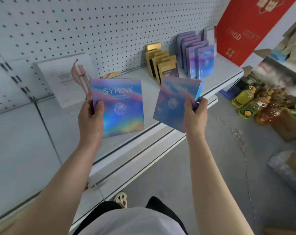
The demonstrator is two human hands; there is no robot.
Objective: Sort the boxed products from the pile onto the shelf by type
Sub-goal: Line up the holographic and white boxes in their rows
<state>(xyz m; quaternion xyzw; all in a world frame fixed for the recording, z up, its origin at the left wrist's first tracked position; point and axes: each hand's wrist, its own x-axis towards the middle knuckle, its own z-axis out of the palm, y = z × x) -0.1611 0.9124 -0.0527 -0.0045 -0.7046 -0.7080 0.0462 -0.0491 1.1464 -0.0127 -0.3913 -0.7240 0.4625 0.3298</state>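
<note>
Both hands are up over the shelf [162, 133], apart from each other: the left hand [90, 118] grips a shiny blue and purple box [122, 106] that says SYRINX, and the right hand [193, 112] pinches a second SYRINX box [172, 100], tilted. Farther back on the shelf stand a row of gold boxes [162, 65] and, to their right, a row of the same purple boxes [197, 56]. A big red box [245, 29] at the far right says GOOD GIFT, and yellow oil bottles [243, 97] sit on the floor.

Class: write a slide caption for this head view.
Each hand, left and right, holds a holographic box before a shelf.
</note>
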